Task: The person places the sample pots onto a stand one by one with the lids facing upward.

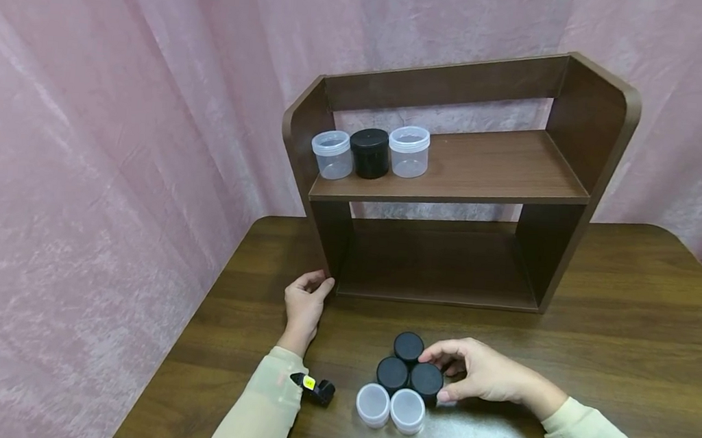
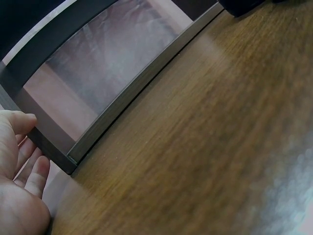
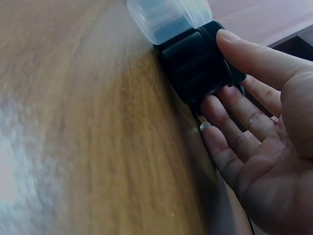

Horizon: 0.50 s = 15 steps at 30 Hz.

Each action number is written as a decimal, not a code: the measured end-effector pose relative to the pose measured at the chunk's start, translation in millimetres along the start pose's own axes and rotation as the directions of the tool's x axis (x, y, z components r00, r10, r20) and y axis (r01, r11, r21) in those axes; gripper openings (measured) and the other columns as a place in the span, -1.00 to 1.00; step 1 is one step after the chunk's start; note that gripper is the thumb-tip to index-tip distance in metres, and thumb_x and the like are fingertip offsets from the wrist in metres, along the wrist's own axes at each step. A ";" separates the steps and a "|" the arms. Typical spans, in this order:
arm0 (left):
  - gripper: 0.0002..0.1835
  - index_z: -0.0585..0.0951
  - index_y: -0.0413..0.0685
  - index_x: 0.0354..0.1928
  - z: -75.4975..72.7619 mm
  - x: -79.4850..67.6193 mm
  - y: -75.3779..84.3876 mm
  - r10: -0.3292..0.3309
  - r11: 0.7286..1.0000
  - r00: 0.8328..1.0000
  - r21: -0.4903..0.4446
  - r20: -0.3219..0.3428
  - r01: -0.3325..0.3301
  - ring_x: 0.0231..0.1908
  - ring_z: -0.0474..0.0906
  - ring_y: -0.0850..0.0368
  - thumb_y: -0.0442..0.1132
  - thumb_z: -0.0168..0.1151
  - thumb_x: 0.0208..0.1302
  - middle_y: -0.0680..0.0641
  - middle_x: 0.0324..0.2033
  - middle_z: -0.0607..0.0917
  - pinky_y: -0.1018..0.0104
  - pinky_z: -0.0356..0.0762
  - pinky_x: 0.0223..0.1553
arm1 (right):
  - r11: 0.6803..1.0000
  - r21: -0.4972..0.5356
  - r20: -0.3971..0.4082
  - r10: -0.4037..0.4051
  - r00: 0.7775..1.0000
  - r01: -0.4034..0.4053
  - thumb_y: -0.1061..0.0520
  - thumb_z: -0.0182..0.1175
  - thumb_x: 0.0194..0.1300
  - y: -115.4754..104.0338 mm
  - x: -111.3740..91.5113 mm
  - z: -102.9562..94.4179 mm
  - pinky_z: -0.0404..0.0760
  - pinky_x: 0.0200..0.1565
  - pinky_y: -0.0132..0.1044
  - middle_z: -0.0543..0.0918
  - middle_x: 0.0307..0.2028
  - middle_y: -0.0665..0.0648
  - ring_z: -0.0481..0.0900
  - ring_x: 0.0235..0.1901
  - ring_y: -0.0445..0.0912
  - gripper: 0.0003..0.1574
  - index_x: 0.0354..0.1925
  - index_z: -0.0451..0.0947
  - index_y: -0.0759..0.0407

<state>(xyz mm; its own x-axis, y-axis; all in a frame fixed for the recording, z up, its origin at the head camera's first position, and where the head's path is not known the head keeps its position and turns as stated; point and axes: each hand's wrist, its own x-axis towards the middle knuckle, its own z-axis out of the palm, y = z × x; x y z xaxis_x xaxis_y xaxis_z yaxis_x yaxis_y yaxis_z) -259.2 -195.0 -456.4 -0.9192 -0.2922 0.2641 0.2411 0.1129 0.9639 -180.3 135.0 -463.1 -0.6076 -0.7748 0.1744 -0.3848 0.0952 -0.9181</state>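
Observation:
At the bottom front corner of a brown wooden shelf unit [image 1: 445, 197], my left hand [image 1: 303, 309] pinches the edge of the left side panel [image 2: 53, 151], thumb on one face and fingers on the other. My right hand [image 1: 486, 373] grips the rightmost black jar [image 1: 427, 379], its thumb against the lid edge in the right wrist view and its fingers along the side. Two more black jars, one behind [image 1: 408, 346] and one to the left [image 1: 392, 373], stand close to it. Two translucent jars [image 1: 373, 403] [image 1: 407, 409] form the row nearest me.
On the upper board [image 1: 498, 160], a clear jar [image 1: 333, 156], a black jar [image 1: 370, 154] and another clear jar [image 1: 409, 153] line up at the left. The wooden table [image 1: 646, 325] extends on both sides of the unit. A pink curtain [image 1: 148, 127] hangs behind.

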 end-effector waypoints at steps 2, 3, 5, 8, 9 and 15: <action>-0.75 0.65 -0.42 -0.17 -0.2 -0.6 0.9 0.008 1.000 1.000 0.004 -0.001 -0.008 -0.20 0.55 -0.05 -0.41 0.39 0.11 -0.32 -0.22 0.66 0.48 0.51 -0.27 | 1.000 0.001 -0.002 0.003 1.000 -0.003 0.19 0.44 0.06 -0.4 -0.2 0.3 0.56 -0.08 -0.18 0.66 -0.14 0.14 0.59 -0.14 -0.05 -0.40 0.10 0.50 0.18; -0.75 0.65 -0.42 -0.17 -0.3 -0.6 1.0 0.012 1.000 1.000 0.004 -0.001 -0.012 -0.20 0.56 -0.05 -0.41 0.39 0.11 -0.32 -0.22 0.66 0.49 0.51 -0.27 | 1.000 -0.002 -0.004 0.004 1.000 -0.004 0.18 0.44 0.06 -0.5 -0.4 0.4 0.56 -0.07 -0.18 0.66 -0.15 0.13 0.59 -0.15 -0.06 -0.40 0.10 0.50 0.17; -0.76 0.65 -0.42 -0.18 -0.4 -0.4 0.7 0.018 1.000 1.000 0.004 -0.002 -0.018 -0.21 0.56 -0.02 -0.41 0.39 0.11 -0.33 -0.22 0.66 0.49 0.51 -0.28 | 1.000 -0.006 -0.008 0.008 1.000 -0.008 0.17 0.44 0.06 -1.1 -0.6 0.6 0.55 -0.07 -0.19 0.66 -0.15 0.13 0.59 -0.14 -0.06 -0.40 0.09 0.51 0.17; -0.75 0.65 -0.42 -0.18 -1.0 1.1 -1.4 0.007 1.000 1.000 -0.002 -0.006 -0.007 -0.22 0.56 0.01 -0.41 0.39 0.10 -0.33 -0.22 0.66 0.48 0.51 -0.28 | 1.000 -0.017 -0.009 0.016 1.000 -0.016 0.16 0.45 0.05 -1.0 -0.6 0.5 0.54 -0.07 -0.20 0.66 -0.15 0.12 0.58 -0.14 -0.06 -0.40 0.09 0.51 0.16; -0.75 0.66 -0.39 -0.19 -1.0 3.0 -6.4 0.009 1.000 1.000 -0.008 -0.012 -0.010 -0.23 0.57 0.04 -0.39 0.41 0.10 -0.30 -0.23 0.67 0.48 0.51 -0.28 | 1.000 -0.019 -0.008 0.022 1.000 -0.022 0.16 0.45 0.05 -0.8 -0.4 0.4 0.54 -0.06 -0.20 0.65 -0.15 0.11 0.58 -0.14 -0.07 -0.39 0.09 0.51 0.15; -0.76 0.71 -0.24 -0.22 -1.0 11.3 -34.4 0.005 1.000 0.999 -0.009 -0.047 -0.006 -0.25 0.58 0.13 -0.30 0.47 0.05 -0.15 -0.27 0.69 0.48 0.51 -0.27 | 0.999 -0.007 -0.007 0.035 0.999 -0.035 0.18 0.46 0.03 1.9 -0.3 0.7 0.54 -0.05 -0.20 0.65 -0.16 0.11 0.57 -0.13 -0.07 -0.39 0.08 0.51 0.15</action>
<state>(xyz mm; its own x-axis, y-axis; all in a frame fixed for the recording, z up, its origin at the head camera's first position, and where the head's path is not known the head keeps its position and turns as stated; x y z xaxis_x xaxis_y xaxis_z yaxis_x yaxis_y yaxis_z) -277.5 -203.2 -486.6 -0.9022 -0.3362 0.2703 0.2490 0.1058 0.9627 -180.4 135.0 -465.1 -0.6254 -0.7668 0.1444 -0.3684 0.1270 -0.9210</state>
